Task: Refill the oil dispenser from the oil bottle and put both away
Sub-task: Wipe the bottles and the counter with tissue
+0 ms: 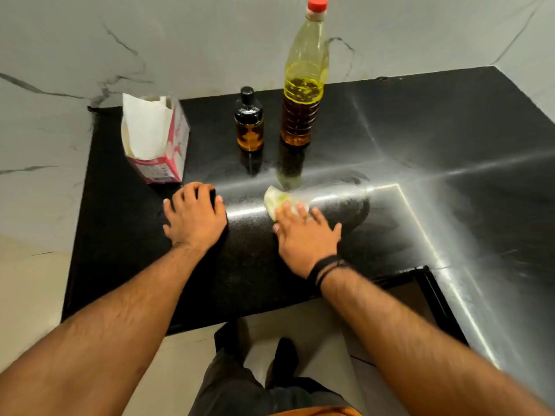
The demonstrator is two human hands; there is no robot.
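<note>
Fingers (295, 210) of our right hand (304, 235) lie spread and flat, pressing a crumpled, yellow-stained tissue (280, 201) onto the black countertop (420, 121); most of the tissue is hidden under them, so we cannot make out its full shape. Our left hand (195, 217) rests at nine o'clock from the right, fingers curled loosely over something dark that we cannot identify.

At twelve o'clock from the tissue stands the oil bottle (303, 85), upright, red cap (317, 3) on, its top almost cut off by the frame edge. It holds oil to roughly half its height, amber low down and yellow near the surface, with empty clear plastic above. Just beside it, at its nine o'clock, stands the small oil dispenser (249, 121), upright with a black top, amber oil filling most of the glass body. The two stand apart, not touching.

At ten o'clock from our left hand sits an opened pink and white carton (168, 145) with white paper sheets sticking up from it; its print is too blurred to read. A dark band (326, 268) circles our right wrist. Glare streaks the countertop at three o'clock.
</note>
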